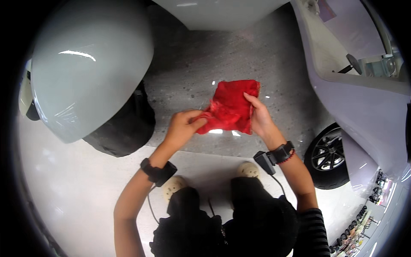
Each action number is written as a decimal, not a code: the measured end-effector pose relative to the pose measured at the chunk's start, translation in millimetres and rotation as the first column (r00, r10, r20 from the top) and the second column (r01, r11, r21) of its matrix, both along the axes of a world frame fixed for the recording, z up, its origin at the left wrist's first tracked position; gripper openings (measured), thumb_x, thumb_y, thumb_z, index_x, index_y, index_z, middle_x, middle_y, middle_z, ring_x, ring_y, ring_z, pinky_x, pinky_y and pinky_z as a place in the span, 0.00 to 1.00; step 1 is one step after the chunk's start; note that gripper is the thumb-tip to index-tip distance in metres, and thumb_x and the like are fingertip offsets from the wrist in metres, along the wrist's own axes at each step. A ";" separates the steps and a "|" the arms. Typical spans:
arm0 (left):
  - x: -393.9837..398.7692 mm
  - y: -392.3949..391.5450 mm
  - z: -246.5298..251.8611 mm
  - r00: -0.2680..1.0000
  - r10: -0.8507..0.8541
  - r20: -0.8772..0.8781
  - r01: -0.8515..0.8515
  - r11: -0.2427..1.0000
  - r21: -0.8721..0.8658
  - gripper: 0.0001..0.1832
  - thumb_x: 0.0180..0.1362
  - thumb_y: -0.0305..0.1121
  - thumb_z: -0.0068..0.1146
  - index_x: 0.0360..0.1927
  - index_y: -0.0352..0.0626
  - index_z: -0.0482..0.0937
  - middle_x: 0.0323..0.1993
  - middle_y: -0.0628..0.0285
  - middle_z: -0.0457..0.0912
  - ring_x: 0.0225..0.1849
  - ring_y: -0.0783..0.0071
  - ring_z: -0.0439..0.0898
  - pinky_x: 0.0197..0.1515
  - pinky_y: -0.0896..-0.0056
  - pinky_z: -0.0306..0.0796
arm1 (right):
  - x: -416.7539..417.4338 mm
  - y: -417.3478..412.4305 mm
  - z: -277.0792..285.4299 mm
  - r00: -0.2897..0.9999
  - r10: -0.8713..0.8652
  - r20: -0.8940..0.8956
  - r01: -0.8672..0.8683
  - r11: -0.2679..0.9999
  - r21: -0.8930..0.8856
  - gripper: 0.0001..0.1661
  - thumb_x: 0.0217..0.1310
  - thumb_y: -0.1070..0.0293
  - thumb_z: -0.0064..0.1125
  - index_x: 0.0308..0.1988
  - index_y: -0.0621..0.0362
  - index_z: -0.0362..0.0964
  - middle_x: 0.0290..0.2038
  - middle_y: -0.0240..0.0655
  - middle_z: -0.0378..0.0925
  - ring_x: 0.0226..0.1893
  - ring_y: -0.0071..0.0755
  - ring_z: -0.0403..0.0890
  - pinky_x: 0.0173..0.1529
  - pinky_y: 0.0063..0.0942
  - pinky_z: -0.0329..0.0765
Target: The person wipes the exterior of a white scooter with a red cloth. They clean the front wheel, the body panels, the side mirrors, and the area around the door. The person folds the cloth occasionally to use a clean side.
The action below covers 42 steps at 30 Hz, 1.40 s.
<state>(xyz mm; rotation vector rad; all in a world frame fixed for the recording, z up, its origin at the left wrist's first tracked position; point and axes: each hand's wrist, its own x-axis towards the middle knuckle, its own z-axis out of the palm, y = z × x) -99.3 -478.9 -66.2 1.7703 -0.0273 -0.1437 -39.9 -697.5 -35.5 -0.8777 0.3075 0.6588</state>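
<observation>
A red cloth (236, 91), which looks folded, is stretched between my two hands in front of me, above the floor. My left hand (184, 125) pinches its lower left corner, where the fabric is bunched and creased. Along the right edge, my right hand (262, 120) grips the cloth, thumb on top and the other fingers hidden behind it. Each wrist wears a black strapped device with a cable: the left device (159, 172) and the right device (273, 157).
A glossy pale grey body panel (93, 70) rises at left above a black rounded part (128, 131). Another grey panel (221, 14) is at the top. A lilac vehicle (356, 102) with a black spoked wheel (330, 151) stands at right. My cream clogs (173, 186) rest on the pale floor.
</observation>
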 end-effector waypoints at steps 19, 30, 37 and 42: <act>51.9 -31.9 77.6 0.923 0.194 0.333 -0.272 0.940 0.206 0.10 0.55 0.34 0.51 0.37 0.41 0.73 0.35 0.53 0.77 0.35 0.59 0.77 0.37 0.68 0.69 | -11.4 -30.7 -38.0 0.988 -0.131 -0.087 0.138 0.988 0.075 0.27 0.63 0.54 0.40 0.56 0.60 0.56 0.56 0.39 0.64 0.57 0.38 0.64 0.60 0.39 0.61; 53.5 -105.2 84.5 0.743 -0.668 -0.045 0.613 0.652 0.446 0.36 0.48 0.32 0.56 0.60 0.42 0.53 0.52 0.47 0.67 0.52 0.55 0.70 0.49 0.63 0.68 | -8.3 -48.7 -20.4 0.990 -0.131 0.058 0.117 0.973 0.197 0.25 0.60 0.57 0.46 0.54 0.56 0.59 0.52 0.38 0.67 0.53 0.36 0.68 0.56 0.39 0.64; 105.7 -116.5 56.0 0.988 -0.049 0.146 0.042 0.998 0.053 0.44 0.50 0.41 0.60 0.63 0.42 0.44 0.58 0.46 0.58 0.55 0.60 0.67 0.52 0.64 0.65 | 20.3 -68.5 -25.8 0.931 -0.344 -0.121 0.364 0.858 0.363 0.21 0.59 0.62 0.44 0.51 0.59 0.63 0.51 0.39 0.69 0.52 0.40 0.68 0.59 0.37 0.62; 142.8 -132.2 66.2 0.919 -0.206 -0.337 0.174 0.977 -0.122 0.35 0.49 0.49 0.59 0.55 0.38 0.63 0.47 0.55 0.72 0.48 0.68 0.72 0.50 0.70 0.65 | 48.0 -87.0 -16.5 0.887 -0.459 0.046 0.357 0.747 0.561 0.24 0.62 0.60 0.37 0.55 0.61 0.59 0.55 0.42 0.65 0.55 0.42 0.66 0.59 0.39 0.62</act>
